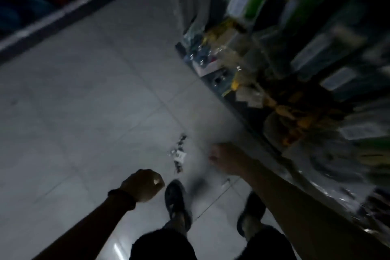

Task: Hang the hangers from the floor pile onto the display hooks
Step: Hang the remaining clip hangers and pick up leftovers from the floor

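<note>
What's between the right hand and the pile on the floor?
Nothing visible. The right hand hangs just right of the small floor pile, only bare tile between them. Frame is blurred, so small items could be missed.

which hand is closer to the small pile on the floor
Right, narrowly. The right hand is just right of the pile; the left hand sits below and left of it.
</note>
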`<state>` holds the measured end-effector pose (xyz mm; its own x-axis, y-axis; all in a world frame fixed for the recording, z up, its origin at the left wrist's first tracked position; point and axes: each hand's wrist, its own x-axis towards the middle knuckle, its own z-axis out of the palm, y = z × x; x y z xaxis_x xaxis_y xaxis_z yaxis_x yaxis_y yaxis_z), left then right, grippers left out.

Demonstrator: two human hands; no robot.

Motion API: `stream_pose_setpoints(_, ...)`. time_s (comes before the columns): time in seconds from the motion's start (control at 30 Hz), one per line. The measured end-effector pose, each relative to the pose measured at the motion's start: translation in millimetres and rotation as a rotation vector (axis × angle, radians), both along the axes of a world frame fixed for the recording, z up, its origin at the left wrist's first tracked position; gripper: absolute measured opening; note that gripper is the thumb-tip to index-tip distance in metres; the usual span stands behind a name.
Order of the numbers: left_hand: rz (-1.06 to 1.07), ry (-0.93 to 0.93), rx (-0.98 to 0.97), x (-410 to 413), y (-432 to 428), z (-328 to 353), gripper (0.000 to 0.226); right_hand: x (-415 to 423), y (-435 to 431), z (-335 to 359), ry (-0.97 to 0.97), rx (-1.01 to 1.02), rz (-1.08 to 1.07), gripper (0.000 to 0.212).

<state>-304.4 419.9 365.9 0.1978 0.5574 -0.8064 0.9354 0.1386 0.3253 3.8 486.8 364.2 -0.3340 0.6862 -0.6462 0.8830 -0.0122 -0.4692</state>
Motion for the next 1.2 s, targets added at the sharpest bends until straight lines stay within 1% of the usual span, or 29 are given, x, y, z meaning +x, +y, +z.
stream_pose_setpoints(0.07, 0.100, 0.018, -0.038, -26, -7, -61, 0.030, -45, 18, -53, -0.044, -0.080, 0.015, 0.034)
stream_pose_setpoints(0.1, 0.190, 0.000, -0.063, -35, -10, -93, 0.026, -63, 24, -88, -0.030, -0.123, -0.011, 0.035)
stream_pose_setpoints(0.2, 0.391, -0.028, -0.116, -38, -12, -196, 0.016, -97, 41, -198, -0.034, -0.159, -0.013, 0.037)
stream_pose_setpoints(0.27, 0.528, -0.016, -0.141, -36, -14, -280, 0.019, -115, 49, -278, -0.061, -0.200, 0.006, 0.038)
stream_pose_setpoints(0.33, 0.598, 0.003, -0.165, -29, -15, -359, 0.023, -124, 56, -356, -0.071, -0.249, 0.013, 0.038)
stream_pose_setpoints(0.4, 0.679, 0.018, -0.197, -20, -16, -436, 0.029, -122, 58, -428, -0.077, -0.256, 0.007, 0.038)
stream_pose_setpoints(0.47, 0.789, 0.042, -0.204, -10, -16, -503, 0.046, -114, 56, -488, -0.096, -0.232, -0.029, 0.035)
stream_pose_setpoints(0.57, 0.858, 0.107, -0.129, 13, -9, -586, 0.071, -98, 46, -553, -0.095, -0.246, -0.073, 0.031)
stream_pose_setpoints(0.63, 0.928, 0.141, -0.063, 33, -1, -621, 0.081, -85, 38, -583, -0.096, -0.258, -0.092, 0.028)
stream_pose_setpoints(0.7, 0.988, 0.187, 0.033, 50, 2, -645, 0.086, -71, 31, -606, -0.104, -0.275, -0.123, 0.026)
stream_pose_setpoints(0.77, 1.018, 0.195, 0.141, 59, -1, -663, 0.086, -56, 25, -623, -0.111, -0.286, -0.141, 0.024)
stream_pose_setpoints(0.83, 1.009, 0.151, 0.163, 61, -5, -670, 0.077, -40, 19, -628, -0.117, -0.308, -0.157, 0.022)
stream_pose_setpoints(0.9, 0.953, 0.116, 0.111, 65, -9, -663, 0.062, -28, 15, -622, -0.117, -0.326, -0.196, 0.019)
stream_pose_setpoints(0.97, 0.951, 0.041, 0.086, 65, -12, -644, 0.047, -24, 15, -602, -0.093, -0.332, -0.235, 0.016)
stream_pose_setpoints(1.07, 0.985, -0.024, 0.049, 60, -3, -591, 0.030, -28, 31, -554, -0.048, -0.284, -0.239, 0.019)
stream_pose_setpoints(1.13, 0.945, -0.045, -0.029, 60, 7, -546, 0.025, -29, 46, -511, -0.038, -0.205, -0.243, 0.020)
stream_pose_setpoints(1.2, 0.922, -0.115, -0.091, 60, 17, -493, 0.029, -27, 63, -462, -0.012, -0.141, -0.283, 0.022)
